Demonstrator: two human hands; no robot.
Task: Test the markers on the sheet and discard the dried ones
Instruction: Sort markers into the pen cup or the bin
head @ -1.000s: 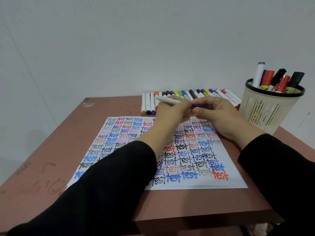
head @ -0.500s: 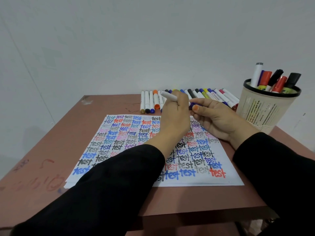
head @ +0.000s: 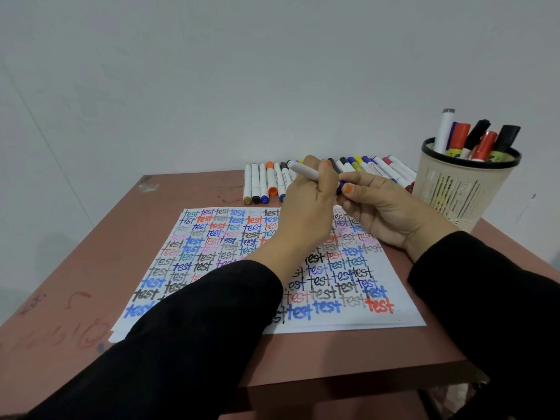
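Gripping: the left grip [head: 306,207] is clenching around the white barrel of a marker [head: 303,170], held above the far part of the sheet [head: 212,247].
right grip [head: 381,210]: it is pinching the marker's purple end, just right of the left grip.
sheet: it is lying on the table [head: 75,268], filled with coloured "test" words.
row of markers [head: 260,183]: it is lying along the table's far edge.
basket [head: 460,189]: it is standing far right, holding more markers.
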